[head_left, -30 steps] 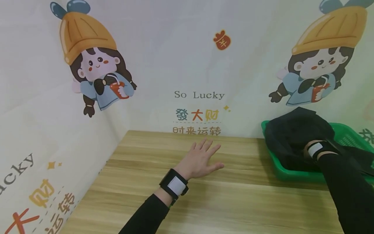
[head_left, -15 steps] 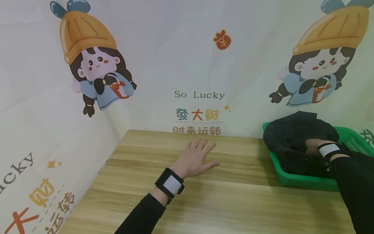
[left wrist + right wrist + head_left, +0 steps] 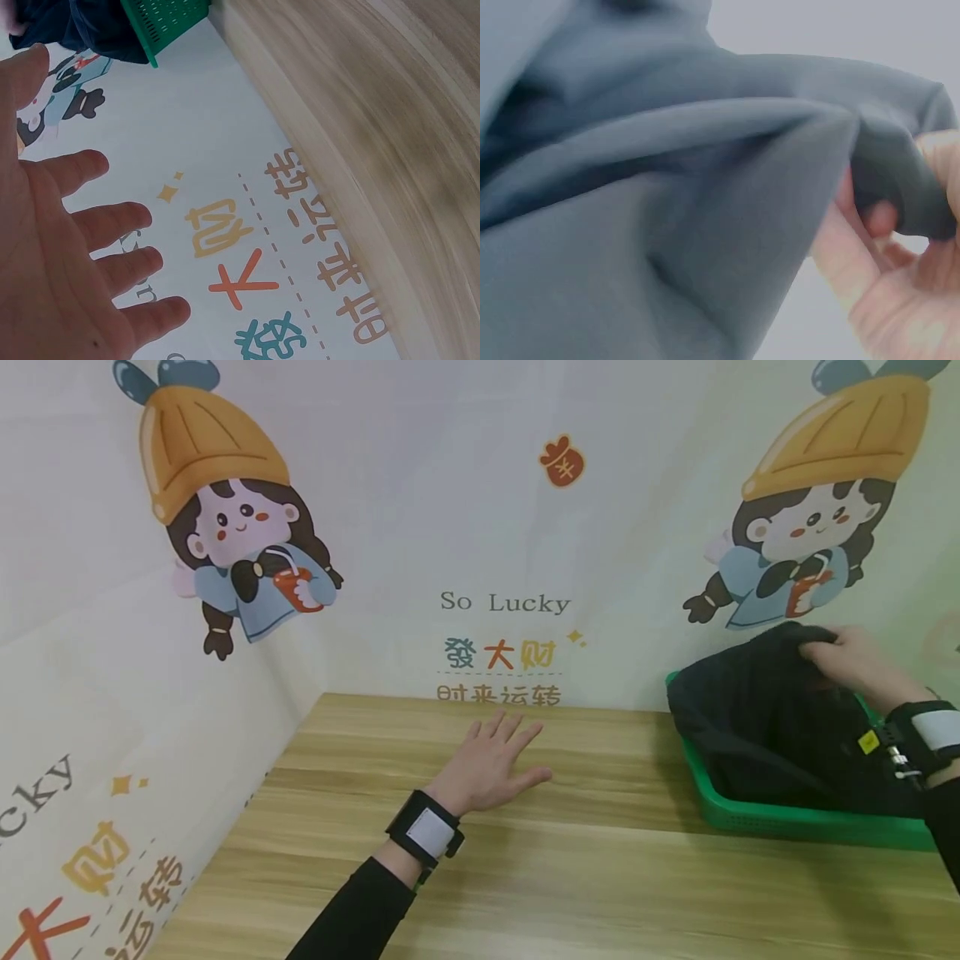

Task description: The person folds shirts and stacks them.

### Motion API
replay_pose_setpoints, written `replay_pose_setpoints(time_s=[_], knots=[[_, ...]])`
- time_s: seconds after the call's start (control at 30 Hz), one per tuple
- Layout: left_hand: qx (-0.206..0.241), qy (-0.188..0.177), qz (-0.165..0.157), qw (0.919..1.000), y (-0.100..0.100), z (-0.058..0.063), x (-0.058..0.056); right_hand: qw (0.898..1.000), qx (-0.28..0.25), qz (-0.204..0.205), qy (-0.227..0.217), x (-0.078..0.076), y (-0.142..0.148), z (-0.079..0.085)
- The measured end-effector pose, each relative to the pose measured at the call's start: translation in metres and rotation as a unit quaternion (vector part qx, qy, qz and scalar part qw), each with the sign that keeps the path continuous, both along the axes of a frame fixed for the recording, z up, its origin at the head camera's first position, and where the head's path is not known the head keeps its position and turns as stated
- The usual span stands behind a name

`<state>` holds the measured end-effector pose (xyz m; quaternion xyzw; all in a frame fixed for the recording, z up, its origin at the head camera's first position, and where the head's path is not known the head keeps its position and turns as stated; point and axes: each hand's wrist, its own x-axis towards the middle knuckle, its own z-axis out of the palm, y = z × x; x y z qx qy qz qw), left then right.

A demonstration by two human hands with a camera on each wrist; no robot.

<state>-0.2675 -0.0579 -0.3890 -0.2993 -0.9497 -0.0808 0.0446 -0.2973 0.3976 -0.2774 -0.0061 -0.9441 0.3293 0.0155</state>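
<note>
Dark cloth (image 3: 757,718), loosely bunched, fills much of the green basket (image 3: 810,828) at the right of the head view. My right hand (image 3: 858,664) pinches the cloth's upper edge and holds it raised above the basket. In the right wrist view the fabric (image 3: 727,210) drapes in folds from my thumb and fingers. My left hand (image 3: 491,768) is spread above the wooden table, holding nothing. The left wrist view shows its straight, parted fingers (image 3: 112,225).
The wooden table (image 3: 525,877) meets a pale printed backdrop (image 3: 420,510) at its back and left edges. Cartoon figures and lettering cover the backdrop. Each wrist wears a black strap (image 3: 426,831) with a white patch.
My right hand has come up out of the basket and moved right, lifting the cloth's edge. The left hand has drifted slightly left, still spread.
</note>
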Motion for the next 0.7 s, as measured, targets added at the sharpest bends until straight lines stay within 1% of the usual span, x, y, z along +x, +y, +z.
replay_pose_setpoints(time_s=[0.07,0.1,0.13,0.23,0.33,0.43,0.47,0.53,0.63,0.7], knots=[[0.007,0.000,-0.001,1.0000,0.000,0.001,0.000,0.999,-0.036,-0.020,0.032,0.001,-0.014,0.017],[0.012,-0.001,-0.002,0.9999,0.000,0.002,0.000,0.997,-0.050,-0.021,0.046,0.001,-0.022,0.025],[0.019,-0.002,-0.003,0.9998,0.000,0.003,0.000,0.997,-0.052,-0.021,0.058,0.003,-0.031,0.034],[0.047,-0.006,-0.009,0.9988,0.001,0.006,-0.001,0.995,-0.056,-0.005,0.086,0.005,-0.061,0.060],[0.085,-0.019,-0.007,0.9962,0.002,0.012,-0.003,0.990,-0.080,0.019,0.113,0.008,-0.097,0.087],[0.119,-0.030,0.006,0.9924,-0.001,0.020,-0.004,0.979,-0.140,0.059,0.135,0.008,-0.135,0.110],[0.130,-0.034,0.012,0.9909,-0.004,0.024,-0.004,0.974,-0.163,0.074,0.139,0.007,-0.150,0.117],[0.154,-0.034,0.020,0.9873,-0.010,0.031,-0.005,0.965,-0.193,0.105,0.141,0.008,-0.180,0.128],[0.186,-0.021,0.031,0.9818,-0.022,0.042,-0.007,0.950,-0.233,0.149,0.146,0.010,-0.224,0.140],[0.204,-0.007,0.040,0.9780,-0.033,0.050,-0.007,0.939,-0.251,0.177,0.156,0.014,-0.248,0.147]])
